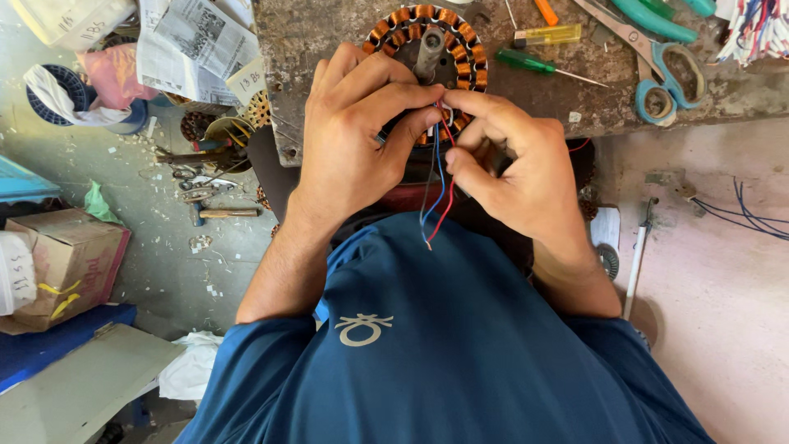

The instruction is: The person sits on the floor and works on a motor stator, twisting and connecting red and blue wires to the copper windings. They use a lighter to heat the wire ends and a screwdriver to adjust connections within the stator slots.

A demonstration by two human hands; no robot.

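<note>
Seen from above, at the near edge of a worn, stained workbench (329, 49): a round motor stator (427, 49) ringed with copper-coloured windings, a grey shaft standing at its middle. Left hand (353, 140) laid over the near left part of the stator, fingers curled, thumb and forefinger pinched together on a thin bundle of lead wires (440, 177) just where these left the winding. Right hand (518, 164) met it from the other side, fingertips closed on the same wires, the two hands touching at the pinch point. Red, blue and dark strands hung down from the grip toward the blue shirt, loose ends bare and joined to nothing. Judged from this: windings appeared fully in place around the ring, so the coil work looked done; leads gathered and held but seemingly not yet tied, sleeved or connected, hence the finishing of the wire ends looked to be what was left. Exact state of the join under the fingertips hidden, could not be told. Further back on the bench, well apart from the hands: green-handled screwdriver (530, 62), yellow lighter (546, 35), teal-handled scissors (657, 66), none held. Down on the floor to the left: scattered hand tools (201, 185), newspaper sheets (193, 41), a cardboard box (70, 259). To the right, loose blue wires (744, 214) on the pinkish floor.
</note>
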